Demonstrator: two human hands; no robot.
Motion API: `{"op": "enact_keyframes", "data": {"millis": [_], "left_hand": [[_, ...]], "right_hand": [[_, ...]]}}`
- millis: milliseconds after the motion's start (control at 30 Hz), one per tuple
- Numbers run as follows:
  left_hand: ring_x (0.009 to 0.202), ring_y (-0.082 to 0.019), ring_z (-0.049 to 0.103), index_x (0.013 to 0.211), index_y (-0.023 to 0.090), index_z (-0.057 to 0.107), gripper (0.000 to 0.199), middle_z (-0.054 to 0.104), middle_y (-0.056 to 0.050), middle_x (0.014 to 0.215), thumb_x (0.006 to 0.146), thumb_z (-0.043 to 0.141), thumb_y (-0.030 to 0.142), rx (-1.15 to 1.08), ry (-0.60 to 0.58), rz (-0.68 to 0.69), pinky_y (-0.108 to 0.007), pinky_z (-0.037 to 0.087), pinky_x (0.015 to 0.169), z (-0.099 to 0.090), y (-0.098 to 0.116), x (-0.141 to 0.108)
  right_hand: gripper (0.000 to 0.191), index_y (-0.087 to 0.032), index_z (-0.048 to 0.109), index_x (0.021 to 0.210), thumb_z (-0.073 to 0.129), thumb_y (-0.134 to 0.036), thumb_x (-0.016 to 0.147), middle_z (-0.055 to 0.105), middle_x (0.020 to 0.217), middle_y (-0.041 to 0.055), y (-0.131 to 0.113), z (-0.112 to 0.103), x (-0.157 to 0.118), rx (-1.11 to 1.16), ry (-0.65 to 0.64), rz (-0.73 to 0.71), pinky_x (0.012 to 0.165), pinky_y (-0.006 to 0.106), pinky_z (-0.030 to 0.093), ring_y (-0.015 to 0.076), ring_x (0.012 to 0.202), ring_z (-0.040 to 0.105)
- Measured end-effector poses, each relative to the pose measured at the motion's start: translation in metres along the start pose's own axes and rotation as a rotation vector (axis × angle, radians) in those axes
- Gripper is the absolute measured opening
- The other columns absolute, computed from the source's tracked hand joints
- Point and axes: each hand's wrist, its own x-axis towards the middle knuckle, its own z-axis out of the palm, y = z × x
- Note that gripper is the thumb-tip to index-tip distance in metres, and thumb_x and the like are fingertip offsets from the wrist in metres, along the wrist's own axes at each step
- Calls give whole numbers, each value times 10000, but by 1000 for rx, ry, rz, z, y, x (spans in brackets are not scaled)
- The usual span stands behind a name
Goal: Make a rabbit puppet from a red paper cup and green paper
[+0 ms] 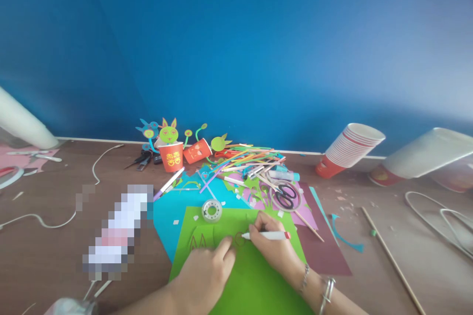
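My right hand (pixel 275 246) is closed around a white marker with a red end (pixel 271 235). The marker's tip touches a bright green sheet of paper (pixel 254 280), beside a small drawn circle (pixel 240 239). Resting on the same sheet, my left hand (pixel 209 268) has its fingers lying against the paper near that circle and grips nothing. Just above the left hand, a smaller green piece (pixel 204 233) bears two drawn pointed ear shapes. A roll of clear tape (pixel 212 211) sits at the sheet's upper edge.
Black-handled scissors (pixel 286 196) lie on purple paper beneath a heap of coloured sticks (pixel 254 157). Red paper cups with paper creatures (pixel 172 156) stand by the blue wall. Stacked cups (pixel 351 147) lean at right, near a wooden rod (pixel 391 258). White cable (pixel 40 221) crosses the left.
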Motion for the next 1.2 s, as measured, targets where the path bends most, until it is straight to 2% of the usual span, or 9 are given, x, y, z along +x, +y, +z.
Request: {"op": "enact_keyframes", "data": {"millis": [200,533,700,867,1033,1200], "left_hand": [[633,-123,645,1100,152,538,360,537,-120,1276,833,349,2,-1,3,-3,-249,551,574,0,0,0],[652,-149,658,1111,143,535,356,532,-118,1289,844,340,10,-1,6,1,-288,568,573,0,1,-1],[681,-142,664,1119,148,535,359,530,-126,1290,842,356,8,-7,-16,-14,-261,563,605,-3,1,1],[645,-151,657,1120,138,537,385,537,-127,1282,822,341,-7,11,-13,-1,-280,560,571,-4,1,1],[647,-145,659,1122,143,534,369,537,-113,1293,829,357,4,23,-1,4,-266,554,571,-1,1,0],[622,-151,654,1107,142,537,358,550,-99,1282,830,357,4,23,11,13,-292,561,540,-3,1,-1]], "right_hand": [[224,-228,343,537,498,-206,699,368,458,-69,0,0,0,21,12,-11,421,216,270,98,455,347],[239,-229,323,529,490,-211,701,363,476,-61,-2,-1,-1,12,-18,-34,433,213,310,106,470,400],[250,-227,334,522,506,-217,703,383,467,-56,-4,-2,-2,40,-40,-30,417,206,302,112,466,435],[250,-227,333,518,504,-222,700,385,475,-55,-5,-2,-2,39,-46,-22,418,210,290,106,459,412],[223,-235,339,548,483,-229,717,356,460,-73,3,0,1,33,-10,-9,420,224,263,96,433,330],[230,-237,329,555,486,-228,723,366,457,-74,6,1,1,-5,1,11,429,229,267,100,438,341]]}}
